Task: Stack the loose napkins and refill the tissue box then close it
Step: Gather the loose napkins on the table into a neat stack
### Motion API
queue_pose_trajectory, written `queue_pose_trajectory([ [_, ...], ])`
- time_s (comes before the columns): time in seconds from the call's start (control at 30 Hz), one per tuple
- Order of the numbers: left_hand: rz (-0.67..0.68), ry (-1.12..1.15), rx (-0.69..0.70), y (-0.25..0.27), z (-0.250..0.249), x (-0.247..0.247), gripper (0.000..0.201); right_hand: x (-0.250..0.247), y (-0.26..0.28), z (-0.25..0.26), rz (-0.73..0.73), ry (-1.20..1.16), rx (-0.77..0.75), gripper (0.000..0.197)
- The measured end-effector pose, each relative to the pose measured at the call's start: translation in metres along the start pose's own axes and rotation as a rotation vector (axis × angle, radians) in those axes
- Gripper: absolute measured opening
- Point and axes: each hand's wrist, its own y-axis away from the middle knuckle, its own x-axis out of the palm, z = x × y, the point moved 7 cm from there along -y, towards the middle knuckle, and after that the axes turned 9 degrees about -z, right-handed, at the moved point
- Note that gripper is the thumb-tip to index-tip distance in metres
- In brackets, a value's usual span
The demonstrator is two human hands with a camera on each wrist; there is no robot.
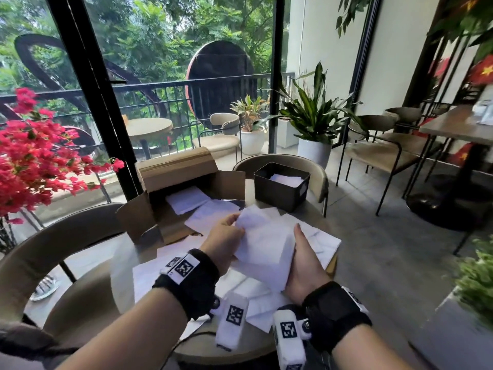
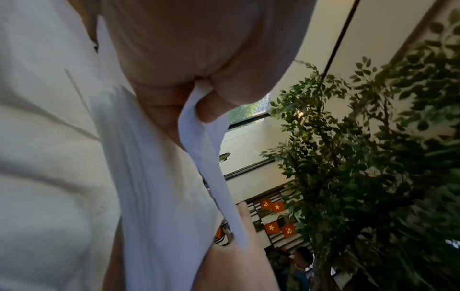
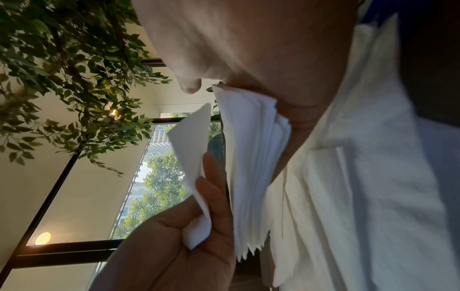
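Observation:
Over the round table, my right hand grips a stack of white napkins from its right side, thumb on top. My left hand pinches one loose napkin by its left edge, on top of that stack. In the right wrist view the single napkin stands a little apart from the stack. In the left wrist view that napkin is held between thumb and fingers. The black tissue box stands open at the far side with napkins inside. More loose napkins lie scattered on the table.
An open cardboard box with napkins inside sits at the table's far left. Beige chairs ring the table. Red flowers stand to the left, and potted plants and another table behind.

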Motion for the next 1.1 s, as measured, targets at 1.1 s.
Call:
queue_pose_trajectory([
  [1.1, -0.204, -0.902, 0.454, -0.020, -0.013, -0.042, 0.049, -0.036, 0.000, 0.011, -0.212, 0.048, -0.004, 0.032],
])
